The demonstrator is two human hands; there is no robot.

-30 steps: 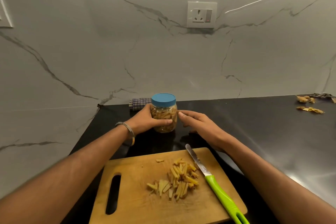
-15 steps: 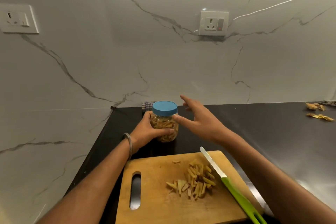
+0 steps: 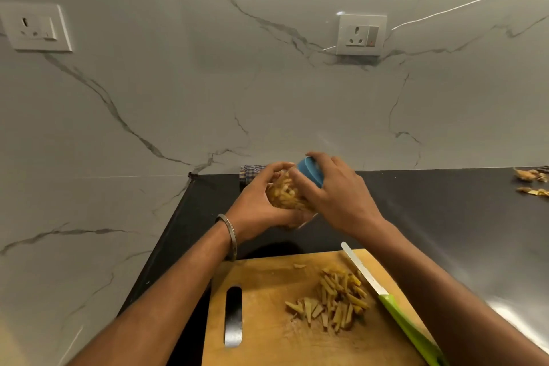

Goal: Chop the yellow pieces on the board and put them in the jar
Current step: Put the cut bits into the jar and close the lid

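A clear jar [image 3: 285, 197] filled with yellow pieces is lifted off the black counter and tilted to the right. My left hand [image 3: 255, 209] grips its body from the left and below. My right hand [image 3: 338, 196] grips the blue lid [image 3: 310, 171] at the jar's top. A pile of chopped yellow pieces [image 3: 332, 300] lies on the wooden cutting board [image 3: 267, 333] in front of me. A knife with a green handle [image 3: 395, 306] rests on the board's right side, blade pointing away from me.
The black counter [image 3: 445, 217] runs to the right, with yellow peels [image 3: 531, 183] at its far right. A checked cloth [image 3: 249, 172] lies behind the jar by the marble wall. Two wall sockets [image 3: 361, 36] sit above.
The jar has come up off the counter and tipped to the right. My right hand moved from beside the jar onto the blue lid and closed around it.
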